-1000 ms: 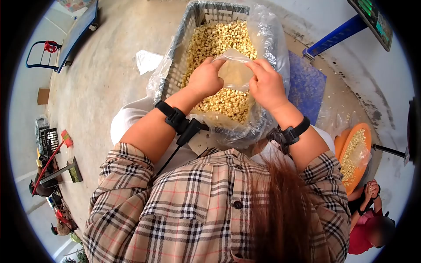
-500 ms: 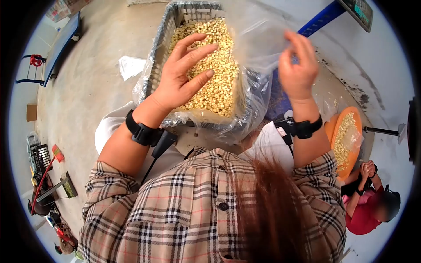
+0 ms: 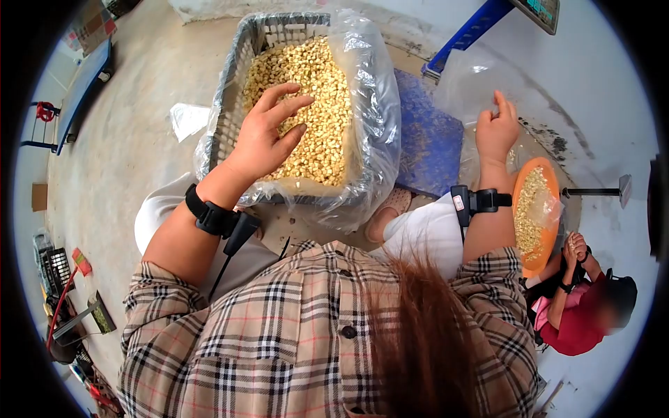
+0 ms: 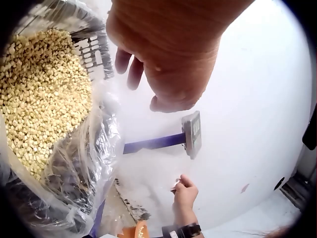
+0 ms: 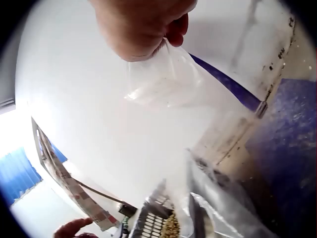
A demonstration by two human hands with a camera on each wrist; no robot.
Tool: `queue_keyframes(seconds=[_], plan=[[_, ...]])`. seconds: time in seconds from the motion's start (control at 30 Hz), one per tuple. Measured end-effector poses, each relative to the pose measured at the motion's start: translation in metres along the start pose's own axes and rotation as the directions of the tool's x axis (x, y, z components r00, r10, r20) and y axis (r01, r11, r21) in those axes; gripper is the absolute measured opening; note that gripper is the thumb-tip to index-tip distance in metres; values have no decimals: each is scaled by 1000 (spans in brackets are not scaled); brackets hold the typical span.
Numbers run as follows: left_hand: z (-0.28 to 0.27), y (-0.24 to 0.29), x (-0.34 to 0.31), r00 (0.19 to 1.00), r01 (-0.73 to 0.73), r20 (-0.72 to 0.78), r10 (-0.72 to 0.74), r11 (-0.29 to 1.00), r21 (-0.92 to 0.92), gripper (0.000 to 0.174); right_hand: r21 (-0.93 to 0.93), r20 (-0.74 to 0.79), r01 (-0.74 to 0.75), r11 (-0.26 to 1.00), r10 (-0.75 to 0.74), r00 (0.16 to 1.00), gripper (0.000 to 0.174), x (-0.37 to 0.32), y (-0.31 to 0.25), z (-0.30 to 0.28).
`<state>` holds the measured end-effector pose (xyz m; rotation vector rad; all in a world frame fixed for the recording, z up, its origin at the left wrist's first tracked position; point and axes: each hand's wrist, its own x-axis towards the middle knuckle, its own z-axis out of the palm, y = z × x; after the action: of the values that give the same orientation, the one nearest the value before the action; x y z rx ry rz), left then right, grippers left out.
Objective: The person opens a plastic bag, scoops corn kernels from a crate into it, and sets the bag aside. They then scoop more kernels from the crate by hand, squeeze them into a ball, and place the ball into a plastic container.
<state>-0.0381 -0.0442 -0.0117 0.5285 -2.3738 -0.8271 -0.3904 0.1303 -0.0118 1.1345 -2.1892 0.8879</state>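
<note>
My left hand (image 3: 263,132) hovers with spread fingers over pale yellow corn kernels (image 3: 317,83), holding nothing. The kernels fill a grey slotted crate (image 3: 224,104), whose clear plastic liner (image 3: 376,97) folds over the right side. Out to the right, my right hand (image 3: 496,134) pinches a clear plastic bag (image 5: 163,82) between curled fingers and thumb. In the right wrist view the bag hangs below that hand, looking flat and limp. The left wrist view shows my left hand from behind, beside the crate, its fingertips partly hidden.
A blue platform (image 3: 431,143) with a blue post (image 3: 470,31) and a display stands right of the crate. Behind my right forearm is an orange basin (image 3: 553,182) of kernels, near another person (image 3: 578,313). A white sheet (image 3: 188,121) lies on the floor at left.
Both hands held the bag over the kernels a second ago. My left hand has let go and spread its fingers; my right hand has carried the bag away to the right.
</note>
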Motion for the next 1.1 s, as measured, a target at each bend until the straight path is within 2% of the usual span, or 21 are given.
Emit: queue_keyframes(seconds=[0.03, 0.1, 0.13, 0.2, 0.33, 0.43, 0.53, 0.63, 0.73, 0.83, 0.97, 1.1], plan=[[1, -3, 0, 1000, 13, 11, -12, 1000, -8, 42, -64, 0, 37, 997, -38, 999, 37, -3, 5, 6], [2, -4, 0, 999, 41, 37, -40, 999, -21, 42, -116, 67, 28, 993, -20, 998, 38, -9, 10, 14], [2, -2, 1, 1000, -14, 27, 13, 998, 58, 41, -142, 102, 25, 990, -10, 995, 39, -12, 10, 16], [2, -1, 1, 998, 4, 59, -6, 1000, 27, 41, -186, 187, 12, 982, 23, 982, 40, -17, 9, 19], [5, -7, -3, 992, 47, 112, -49, 999, 15, 39, -252, 378, 3, 968, 96, 921, 41, -25, 2, 24], [5, -13, -6, 985, 58, 159, -65, 997, 46, 38, -316, 461, 15, 949, 139, 876, 42, -28, -2, 31], [4, -15, -7, 983, 43, 172, -59, 995, 91, 36, -369, 476, 35, 929, 156, 865, 42, -25, -6, 31], [3, -13, -10, 980, 52, 188, -66, 996, 75, 36, -327, 536, 55, 943, 138, 833, 43, -29, -12, 32], [2, -12, -11, 976, 60, 207, -72, 996, 66, 36, -165, 631, 116, 979, 15, 775, 43, -42, -13, 43], [1, -11, -11, 970, 70, 225, -87, 994, 81, 37, -8, 703, 83, 997, -53, 709, 43, -49, -18, 49], [2, -12, -12, 970, 47, 234, -70, 994, 102, 37, 77, 777, 49, 996, -90, 623, 42, -58, -21, 55], [3, -13, -11, 956, 69, 276, -97, 991, 112, 37, 137, 811, 24, 990, -126, 571, 39, -64, -29, 57]])
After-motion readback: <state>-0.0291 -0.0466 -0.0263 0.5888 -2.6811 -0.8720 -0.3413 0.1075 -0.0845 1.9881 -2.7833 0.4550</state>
